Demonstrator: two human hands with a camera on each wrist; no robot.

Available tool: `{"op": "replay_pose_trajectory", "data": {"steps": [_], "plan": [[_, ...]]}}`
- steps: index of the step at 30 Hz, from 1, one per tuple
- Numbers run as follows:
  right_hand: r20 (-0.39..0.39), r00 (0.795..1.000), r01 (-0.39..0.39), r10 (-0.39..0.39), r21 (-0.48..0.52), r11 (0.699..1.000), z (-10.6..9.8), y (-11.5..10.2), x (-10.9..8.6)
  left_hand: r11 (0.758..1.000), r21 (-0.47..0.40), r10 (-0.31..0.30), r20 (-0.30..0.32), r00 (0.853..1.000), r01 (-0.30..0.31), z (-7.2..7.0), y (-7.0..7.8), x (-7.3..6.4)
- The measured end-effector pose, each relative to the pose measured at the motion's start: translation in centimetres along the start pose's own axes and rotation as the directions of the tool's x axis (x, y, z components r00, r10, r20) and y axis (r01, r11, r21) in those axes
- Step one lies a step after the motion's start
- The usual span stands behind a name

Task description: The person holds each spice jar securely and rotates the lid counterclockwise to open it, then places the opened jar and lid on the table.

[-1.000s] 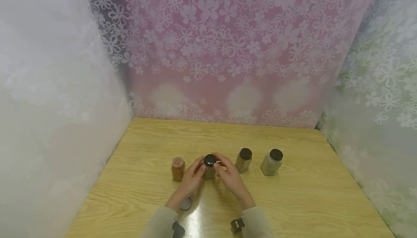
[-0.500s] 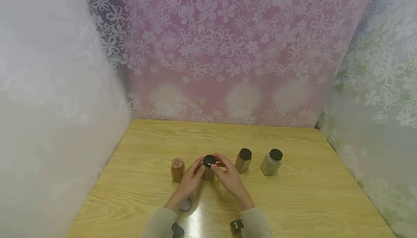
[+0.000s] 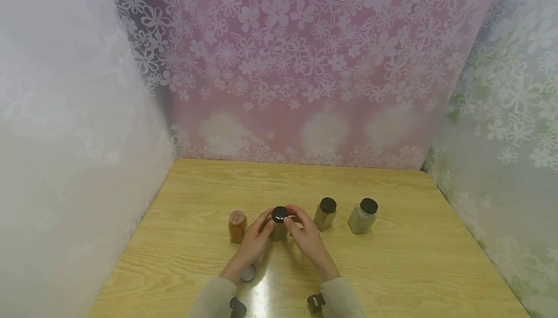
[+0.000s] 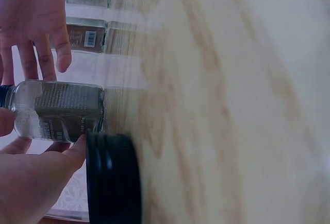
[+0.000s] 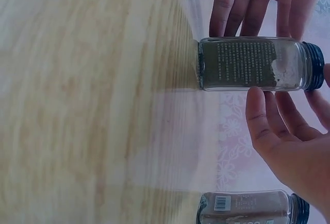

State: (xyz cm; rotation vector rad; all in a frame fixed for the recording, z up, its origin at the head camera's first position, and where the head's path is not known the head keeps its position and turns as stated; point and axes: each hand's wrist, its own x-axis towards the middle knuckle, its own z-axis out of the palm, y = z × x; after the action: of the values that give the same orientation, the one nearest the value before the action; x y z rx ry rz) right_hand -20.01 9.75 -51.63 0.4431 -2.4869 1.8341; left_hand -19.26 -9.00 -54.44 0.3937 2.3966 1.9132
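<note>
A glass spice jar (image 3: 279, 231) of dark powder with a black cap (image 3: 280, 214) stands upright on the table between both hands. My left hand (image 3: 257, 240) holds the jar's body from the left, its fingers curled around the glass in the left wrist view. My right hand (image 3: 307, 235) is at the cap, thumb and fingers pinching its edge. In the right wrist view, the jar's printed label (image 5: 242, 62) shows. Left of the hands stands a spice jar (image 3: 237, 228) of orange-brown powder with a perforated top. A loose lid (image 3: 248, 273) lies beside my left wrist.
Two capped jars stand to the right: a brown-powder jar (image 3: 326, 215) nearer the hands and a pale-filled jar (image 3: 363, 217) farther out. Flowered cloth (image 3: 296, 66) hangs behind the wooden table (image 3: 392, 269), and more cloth walls the left and right sides.
Both hands stay around the same jar. My right thumb shifts slightly on the cap's edge and back. The jars and the loose lid keep their places.
</note>
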Motion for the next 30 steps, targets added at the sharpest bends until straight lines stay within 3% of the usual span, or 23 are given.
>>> {"op": "replay_pose_trajectory", "data": {"steps": [11, 21, 30], "plan": [[-0.02, 1.0, -0.017, 0.018, 0.023, 1.0, 0.11, -0.17, -0.08, 1.0, -0.016, 0.002, 0.004, 1.0, -0.002, -0.07, 0.04, -0.04], [-0.016, 1.0, -0.016, 0.016, -0.03, 0.999, 0.26, -0.09, -0.09, 1.0, -0.011, -0.001, -0.001, 1.0, 0.001, -0.07, -0.09, -0.09], [-0.031, 0.999, -0.027, 0.027, 0.008, 1.0, 0.41, -0.02, -0.1, 1.0, -0.024, 0.0, 0.008, 1.0, 0.001, -0.13, 0.17, -0.27]]}}
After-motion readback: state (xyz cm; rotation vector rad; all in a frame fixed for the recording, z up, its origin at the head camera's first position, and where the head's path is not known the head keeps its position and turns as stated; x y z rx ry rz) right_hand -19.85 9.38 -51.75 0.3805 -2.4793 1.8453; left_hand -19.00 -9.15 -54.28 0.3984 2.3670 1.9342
